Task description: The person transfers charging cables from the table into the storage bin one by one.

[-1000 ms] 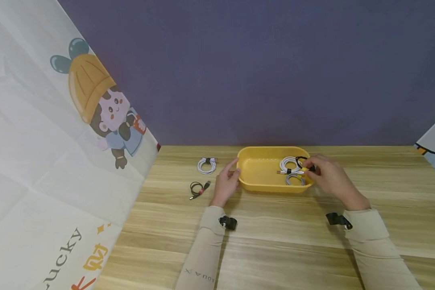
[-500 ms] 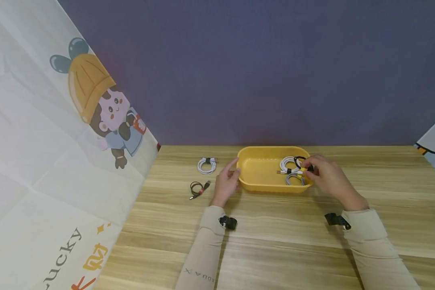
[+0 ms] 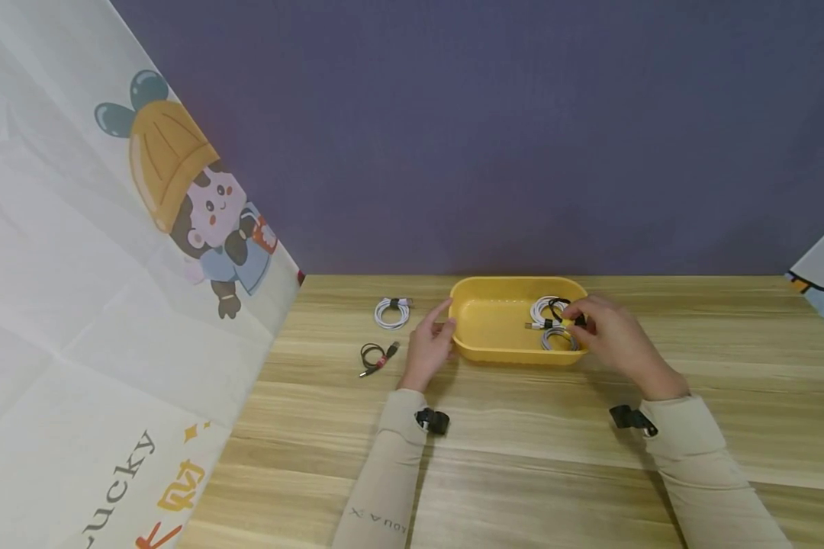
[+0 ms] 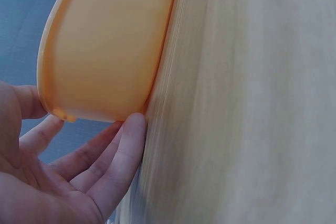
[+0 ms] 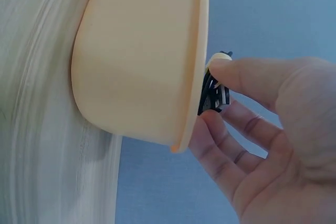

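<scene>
Right hand (image 3: 621, 339) sits slightly farther left than before, its fingers pinching a black cable (image 5: 211, 97) at the yellow tray's (image 3: 508, 356) right end; the left hand's (image 3: 429, 352) spread fingers touch the opposite end. Inside lie a white coil (image 3: 537, 311) and, apparently, a partly covered grey coil (image 3: 545, 341). Seemingly left: the unreleased cable, plus a loose white cable (image 3: 394, 304) and red-tied cable (image 3: 381, 361) on the bench (image 3: 508, 442).

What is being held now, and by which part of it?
The right hand pinches a black cable at or beside its yellow tie. The left hand only touches the yellow tray.
</scene>
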The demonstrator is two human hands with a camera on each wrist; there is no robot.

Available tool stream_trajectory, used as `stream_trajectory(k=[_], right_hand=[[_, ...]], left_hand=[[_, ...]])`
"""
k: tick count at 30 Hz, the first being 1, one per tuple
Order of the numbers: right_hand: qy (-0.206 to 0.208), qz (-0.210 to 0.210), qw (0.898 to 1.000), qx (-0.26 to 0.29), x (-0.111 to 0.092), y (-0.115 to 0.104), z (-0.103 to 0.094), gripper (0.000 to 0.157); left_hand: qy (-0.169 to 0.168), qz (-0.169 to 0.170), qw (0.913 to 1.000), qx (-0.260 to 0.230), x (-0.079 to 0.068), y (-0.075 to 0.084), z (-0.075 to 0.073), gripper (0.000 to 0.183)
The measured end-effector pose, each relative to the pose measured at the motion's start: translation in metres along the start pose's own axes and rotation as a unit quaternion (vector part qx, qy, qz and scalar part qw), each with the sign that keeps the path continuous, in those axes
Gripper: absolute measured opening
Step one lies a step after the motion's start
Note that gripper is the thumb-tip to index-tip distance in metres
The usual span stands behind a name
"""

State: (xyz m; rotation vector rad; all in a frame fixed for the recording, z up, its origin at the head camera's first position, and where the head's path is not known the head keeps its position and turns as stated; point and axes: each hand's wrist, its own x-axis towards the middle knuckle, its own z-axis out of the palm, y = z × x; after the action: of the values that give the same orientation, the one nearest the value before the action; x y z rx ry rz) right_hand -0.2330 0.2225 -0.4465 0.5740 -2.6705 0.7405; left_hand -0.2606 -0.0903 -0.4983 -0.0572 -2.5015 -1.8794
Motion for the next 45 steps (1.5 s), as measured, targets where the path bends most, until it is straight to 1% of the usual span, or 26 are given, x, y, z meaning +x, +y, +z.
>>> stream_trajectory(k=[4,10,15,22,29,38,45], right_hand=[[-0.009,0.004,1.000,0.002,0.000,-0.001,0.002,0.022],[-0.005,-0.006,1.000,0.003,0.001,-0.004,0.007,0.021],[-0.019,-0.003,1.000,0.007,0.002,-0.006,0.011,0.020],[-0.038,0.000,0.999,0.021,0.002,-0.010,0.014,0.018],[-0.031,-0.011,0.999,0.022,0.004,-0.010,0.020,0.019],[-0.050,0.004,0.999,0.017,0.005,-0.011,0.022,0.018],[-0.052,-0.003,0.999,0.017,0.005,-0.012,0.025,0.018]], left_hand=[[-0.001,0.000,1.0000,0.002,0.000,0.000,0.000,0.043],[-0.002,0.001,1.0000,0.001,0.001,-0.001,-0.001,0.043],[-0.002,-0.001,1.0000,0.002,0.002,-0.002,-0.001,0.044],[-0.003,0.000,1.0000,0.004,0.001,-0.001,-0.001,0.044],[-0.003,0.002,1.0000,0.005,0.001,-0.001,-0.001,0.044],[-0.004,0.003,1.0000,0.007,0.001,0.000,-0.001,0.044],[-0.005,0.000,1.0000,0.006,0.000,0.000,-0.001,0.043]])
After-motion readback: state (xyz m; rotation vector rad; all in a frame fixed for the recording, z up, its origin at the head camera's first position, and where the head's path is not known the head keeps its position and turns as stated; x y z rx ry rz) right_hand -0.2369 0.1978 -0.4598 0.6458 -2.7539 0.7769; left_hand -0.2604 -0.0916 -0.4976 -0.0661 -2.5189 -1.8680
